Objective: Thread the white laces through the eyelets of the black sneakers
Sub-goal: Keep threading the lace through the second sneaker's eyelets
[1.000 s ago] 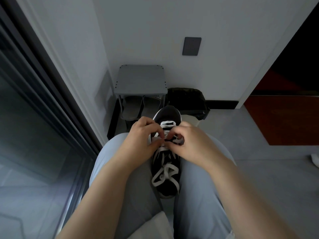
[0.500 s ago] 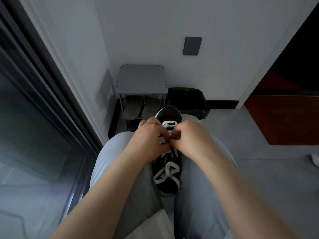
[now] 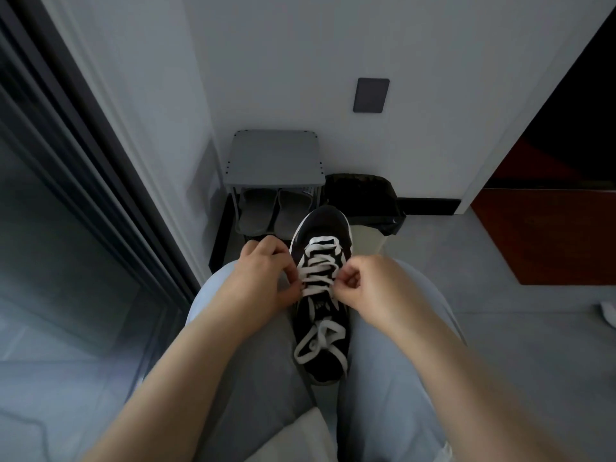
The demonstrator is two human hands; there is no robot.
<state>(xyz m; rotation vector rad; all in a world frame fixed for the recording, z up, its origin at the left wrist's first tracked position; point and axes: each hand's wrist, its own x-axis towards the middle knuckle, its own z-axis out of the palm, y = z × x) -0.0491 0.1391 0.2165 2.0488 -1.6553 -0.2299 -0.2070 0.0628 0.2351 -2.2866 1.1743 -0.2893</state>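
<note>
A black sneaker (image 3: 322, 225) lies between my knees, toe pointing away from me. A white lace (image 3: 318, 268) crosses several times over its front half, and loose loops of it lie over the tongue nearer me. My left hand (image 3: 266, 281) pinches the lace at the shoe's left edge. On the right edge my right hand (image 3: 370, 288) pinches the same lace, fingers curled. The hands are apart, with the crossed lace showing between them.
A grey shoe rack (image 3: 276, 158) with grey slippers (image 3: 260, 211) stands against the wall ahead. A black bag (image 3: 363, 195) sits right of it. A dark glass door frame (image 3: 100, 181) runs along the left; a red-brown mat (image 3: 550, 235) lies at right.
Both hands were together over the middle of the shoe. They have drawn apart to the shoe's two sides, uncovering the crossed lace rows.
</note>
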